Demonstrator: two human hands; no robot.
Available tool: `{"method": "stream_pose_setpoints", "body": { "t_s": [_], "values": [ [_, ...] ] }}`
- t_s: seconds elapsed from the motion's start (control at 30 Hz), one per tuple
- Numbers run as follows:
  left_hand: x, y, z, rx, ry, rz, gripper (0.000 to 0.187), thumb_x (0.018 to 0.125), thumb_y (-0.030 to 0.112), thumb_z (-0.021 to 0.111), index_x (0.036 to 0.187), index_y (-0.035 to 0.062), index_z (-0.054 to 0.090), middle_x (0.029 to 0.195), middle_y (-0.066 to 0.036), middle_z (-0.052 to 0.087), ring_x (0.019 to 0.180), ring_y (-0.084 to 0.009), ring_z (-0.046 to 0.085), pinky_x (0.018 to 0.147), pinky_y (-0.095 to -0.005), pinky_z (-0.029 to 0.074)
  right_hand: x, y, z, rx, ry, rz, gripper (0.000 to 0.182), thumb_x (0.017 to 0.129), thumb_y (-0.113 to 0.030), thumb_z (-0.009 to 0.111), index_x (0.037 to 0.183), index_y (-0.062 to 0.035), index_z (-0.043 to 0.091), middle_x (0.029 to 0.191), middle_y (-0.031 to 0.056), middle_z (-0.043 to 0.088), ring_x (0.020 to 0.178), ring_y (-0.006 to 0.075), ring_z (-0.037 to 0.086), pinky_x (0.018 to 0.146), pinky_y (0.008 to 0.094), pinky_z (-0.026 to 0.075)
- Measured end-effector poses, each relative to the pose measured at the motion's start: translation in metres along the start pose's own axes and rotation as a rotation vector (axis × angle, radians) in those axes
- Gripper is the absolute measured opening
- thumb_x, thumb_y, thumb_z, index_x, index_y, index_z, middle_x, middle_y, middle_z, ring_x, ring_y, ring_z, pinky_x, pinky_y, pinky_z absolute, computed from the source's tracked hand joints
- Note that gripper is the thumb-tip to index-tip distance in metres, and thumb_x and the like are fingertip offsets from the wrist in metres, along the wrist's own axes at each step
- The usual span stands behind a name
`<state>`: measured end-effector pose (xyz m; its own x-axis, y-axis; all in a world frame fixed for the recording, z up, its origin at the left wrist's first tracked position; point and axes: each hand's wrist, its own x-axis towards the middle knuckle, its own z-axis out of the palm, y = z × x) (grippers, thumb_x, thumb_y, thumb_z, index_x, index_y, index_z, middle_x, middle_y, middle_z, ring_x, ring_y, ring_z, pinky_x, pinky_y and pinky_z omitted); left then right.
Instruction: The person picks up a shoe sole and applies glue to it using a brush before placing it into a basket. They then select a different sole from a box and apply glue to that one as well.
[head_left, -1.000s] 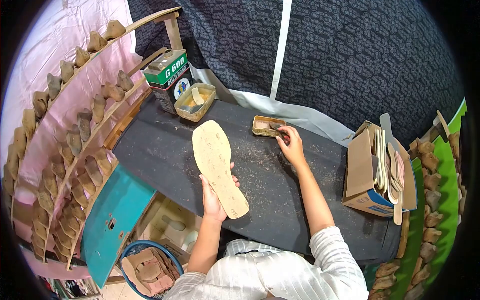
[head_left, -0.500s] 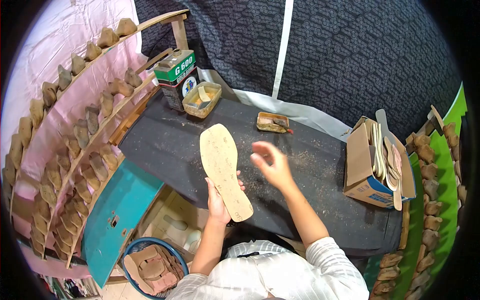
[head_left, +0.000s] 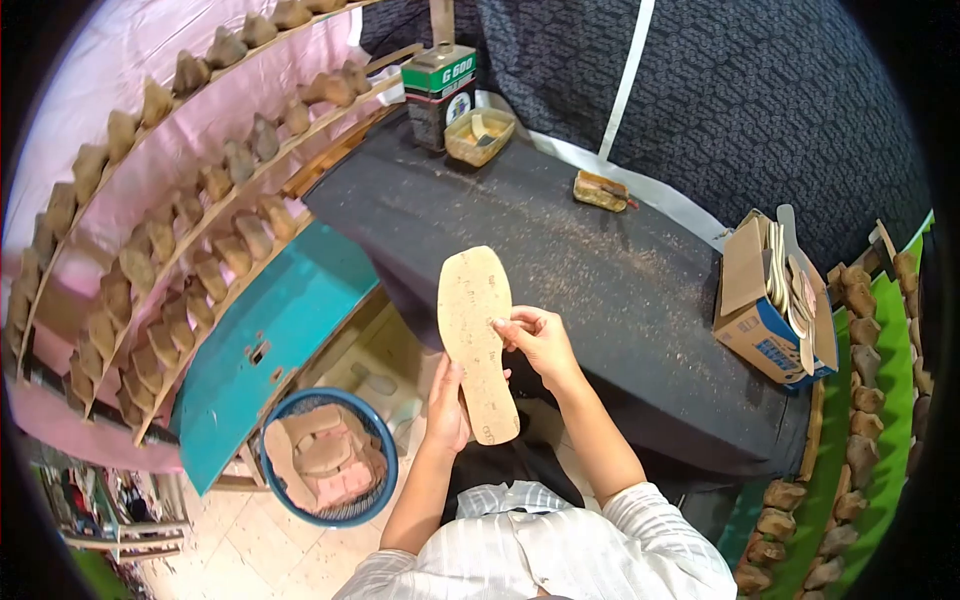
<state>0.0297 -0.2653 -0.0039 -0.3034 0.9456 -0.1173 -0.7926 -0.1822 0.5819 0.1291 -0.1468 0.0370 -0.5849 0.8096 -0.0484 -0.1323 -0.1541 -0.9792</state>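
Observation:
A tan shoe insole [head_left: 473,290], speckled with small dark marks, is held up in front of my body at the near edge of the table. My left hand [head_left: 447,408] grips its narrower lower part from the left, with fingertips showing past the right side. At the insole's right edge, around its middle, my right hand [head_left: 541,345] is closed with thumb and forefinger pinched on it. The right hand's other fingers are curled and partly hidden.
A black-covered table [head_left: 600,270] carries a G 600 can [head_left: 440,100], a plastic tub [head_left: 480,140], a small tray [head_left: 601,192] and a cardboard box [head_left: 755,335] of insoles. Left are a blue basket [head_left: 390,470] of cut pieces and racks of shoe lasts [head_left: 240,160]; more lasts [head_left: 865,350] stand right.
My right hand has come down from above the table onto the insole's edge. The view has shifted left and down, showing more of the basket and floor. My left hand keeps its hold.

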Motion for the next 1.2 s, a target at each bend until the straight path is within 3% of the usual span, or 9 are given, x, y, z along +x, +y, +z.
{"method": "stream_pose_setpoints", "body": {
  "t_s": [0.07,0.1,0.3,0.57,0.8,0.93,1.2],
  "values": [
    [-0.025,0.005,-0.008,0.187,0.022,0.048,0.043,0.094,0.024,0.049,0.128,-0.0006,0.041,0.113,-0.012,0.057,0.093,-0.0195,0.062,0.081,-0.0322,0.051,-0.019,0.007,0.009,-0.02,0.002,-0.019,0.016,0.082,-0.015,0.067,0.088,-0.0004,0.064,0.073,0.0016,0.064,0.063,0.0048,0.055,0.059,0.0199,0.043],
    [-0.033,0.001,-0.012,0.184,0.107,0.076,0.043,0.091,0.015,0.054,0.129,-0.0003,0.041,0.106,-0.009,0.061,0.089,-0.0136,0.062,0.076,-0.0263,0.051,-0.028,0.009,0.012,-0.035,0.01,-0.035,0.015,0.082,-0.015,0.067,0.087,-0.0005,0.064,0.072,0.0013,0.064,0.063,0.0049,0.055,0.059,0.0199,0.043],
    [-0.089,0.008,-0.022,0.398,0.161,0.085,0.042,0.089,0.018,0.058,0.126,0.0008,0.047,0.095,-0.007,0.065,0.08,-0.0093,0.062,0.067,-0.0228,0.051,-0.067,0.016,0.031,-0.073,-0.017,-0.066,0.015,0.082,-0.016,0.067,0.085,-0.0016,0.065,0.07,0.0006,0.063,0.061,0.004,0.053,0.058,0.0197,0.042],
    [-0.153,0.014,-0.029,0.421,0.265,0.134,0.038,0.088,0.018,0.059,0.122,0.0014,0.05,0.095,-0.008,0.065,0.08,-0.0106,0.062,0.068,-0.0241,0.051,-0.106,0.028,0.063,-0.042,-0.14,-0.083,0.016,0.083,-0.018,0.066,0.085,-0.0022,0.065,0.069,-0.0015,0.062,0.061,0.0036,0.052,0.057,0.0193,0.039],
    [-0.224,-0.005,-0.052,0.589,0.289,0.066,0.031,0.087,0.014,0.06,0.115,0.0007,0.054,0.095,-0.009,0.066,0.084,-0.0103,0.061,0.075,-0.023,0.046,-0.153,0.047,0.08,0.031,-0.068,-0.059,0.018,0.083,-0.016,0.065,0.093,-0.0005,0.064,0.076,0.0008,0.065,0.064,0.0039,0.054,0.058,0.0187,0.039],
    [-0.268,-0.022,-0.064,0.51,0.385,0.069,0.032,0.088,0.016,0.06,0.116,0.0016,0.053,0.094,-0.009,0.065,0.084,-0.01,0.06,0.072,-0.0233,0.047,-0.188,0.067,0.095,0.061,-0.134,0.011,0.016,0.085,-0.018,0.064,0.089,-0.0022,0.063,0.074,-0.0001,0.063,0.063,0.005,0.054,0.058,0.0193,0.041],
    [-0.323,-0.008,-0.118,0.623,0.528,0.104,0.037,0.09,0.023,0.058,0.121,0.0049,0.052,0.104,-0.006,0.059,0.087,-0.0087,0.056,0.069,-0.0232,0.047,-0.211,0.075,0.125,0.052,-0.171,0.066,0.024,0.085,-0.017,0.063,0.101,-0.0004,0.058,0.079,0.0016,0.062,0.063,0.0043,0.051,0.057,0.0193,0.04]
  ]
}}
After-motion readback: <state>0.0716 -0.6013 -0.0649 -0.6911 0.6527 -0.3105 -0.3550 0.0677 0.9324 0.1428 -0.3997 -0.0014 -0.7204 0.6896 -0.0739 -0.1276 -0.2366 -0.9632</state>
